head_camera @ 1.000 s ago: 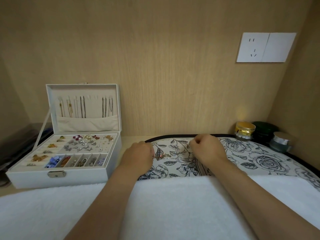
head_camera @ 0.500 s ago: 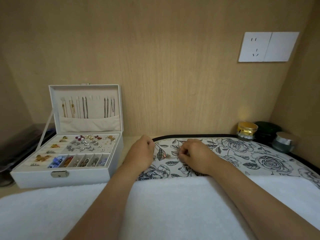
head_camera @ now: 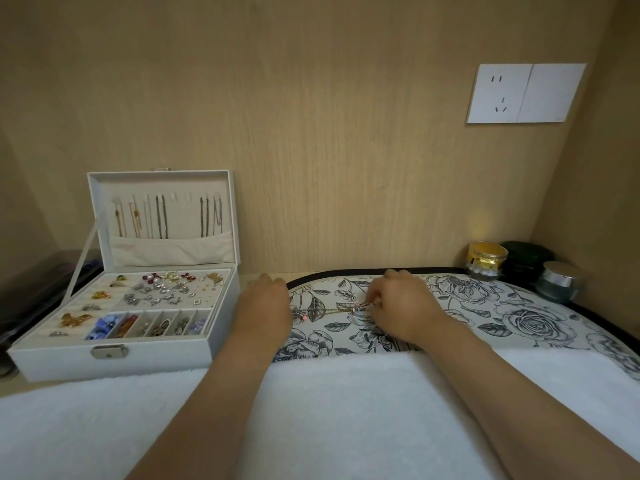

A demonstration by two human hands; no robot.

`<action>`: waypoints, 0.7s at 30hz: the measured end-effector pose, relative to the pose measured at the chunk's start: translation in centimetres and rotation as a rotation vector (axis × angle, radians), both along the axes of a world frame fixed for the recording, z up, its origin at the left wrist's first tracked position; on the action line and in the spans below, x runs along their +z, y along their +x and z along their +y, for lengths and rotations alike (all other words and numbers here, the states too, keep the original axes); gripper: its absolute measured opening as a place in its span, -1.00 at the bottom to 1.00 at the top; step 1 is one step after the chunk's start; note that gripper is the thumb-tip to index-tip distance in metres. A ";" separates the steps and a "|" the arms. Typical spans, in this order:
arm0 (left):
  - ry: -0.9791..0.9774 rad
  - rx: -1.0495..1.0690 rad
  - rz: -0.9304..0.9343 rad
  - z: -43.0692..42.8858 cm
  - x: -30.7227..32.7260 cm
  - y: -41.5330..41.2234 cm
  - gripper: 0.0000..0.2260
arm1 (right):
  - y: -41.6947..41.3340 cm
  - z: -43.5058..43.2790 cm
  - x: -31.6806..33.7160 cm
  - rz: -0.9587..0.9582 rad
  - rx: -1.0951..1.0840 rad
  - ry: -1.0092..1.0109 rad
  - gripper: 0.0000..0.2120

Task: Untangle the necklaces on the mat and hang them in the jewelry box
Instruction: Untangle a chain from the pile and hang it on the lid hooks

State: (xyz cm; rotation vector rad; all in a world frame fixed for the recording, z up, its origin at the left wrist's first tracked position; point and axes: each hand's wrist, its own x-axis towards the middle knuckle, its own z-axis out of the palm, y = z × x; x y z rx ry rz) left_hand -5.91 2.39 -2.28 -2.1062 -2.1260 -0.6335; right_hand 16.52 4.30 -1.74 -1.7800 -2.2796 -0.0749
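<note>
— Starting nearest: what's in front of the person?

— A white towel (head_camera: 311, 417), with both forearms reaching over it. Just past it lies the flowered mat (head_camera: 519, 317), and both hands are down on that.

— Where's the necklace?

— One necklace (head_camera: 332, 310) lies stretched on the mat between the hands, a thin gold chain with small coloured beads. I'd say it isn't freed yet; whether more chains are knotted in with it is too fine to tell.

— And the fingers?

— The right hand (head_camera: 403, 306) has its fingers (head_camera: 375, 301) curled in tight, pinching the necklace at its right end. The left hand (head_camera: 265, 303) sits at the mat's left edge, knuckles up. Its fingertips are hidden, so I can't tell if it grips the chain.

— So how far along is it?

— Partway, by my reading. To the left the jewelry box (head_camera: 114, 355) stands open, and several chains (head_camera: 161, 216) already hang inside its raised lid (head_camera: 104, 188). A couple of hooks in the middle look bare. This necklace has yet to be untangled, carried left and hung.

— Anything farther back?

— Some jars (head_camera: 486, 258) in the far right corner, well apart from the work.
</note>
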 end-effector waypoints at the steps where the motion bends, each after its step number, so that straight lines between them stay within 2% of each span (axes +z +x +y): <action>1: 0.038 -0.048 -0.016 0.1 -0.2 0.2 -0.79 | -0.3 -0.1 0.0 0.053 0.053 -0.007 -0.74; 4: 0.071 -0.260 -0.119 0.6 -0.7 1.8 -0.77 | -0.6 0.2 -0.1 0.127 0.164 -0.009 -0.77; 6: 0.021 -0.350 -0.110 0.9 -1.3 3.1 -0.76 | -0.6 0.5 -0.3 0.165 0.181 -0.031 -0.69; 9: -0.033 -0.387 -0.098 1.4 -2.1 3.7 -0.76 | -0.6 0.7 -0.7 0.244 0.223 -0.061 -0.79; 12: 0.004 -0.400 -0.211 1.4 -1.9 3.3 -0.91 | -0.8 0.6 -1.0 0.462 0.248 -0.116 -0.86; 15: -0.038 -0.368 -0.293 1.0 -1.5 3.3 -0.90 | -1.0 0.7 -1.0 0.627 0.244 -0.140 -0.86; 17: -0.062 -0.330 -0.462 0.8 -1.1 3.4 -0.88 | -1.3 0.6 -0.9 0.752 0.245 -0.180 -0.86; 21: -0.089 -0.352 -1.026 -0.1 0.3 4.0 -0.87 | -1.8 0.0 -0.1 1.089 0.300 -0.369 -0.85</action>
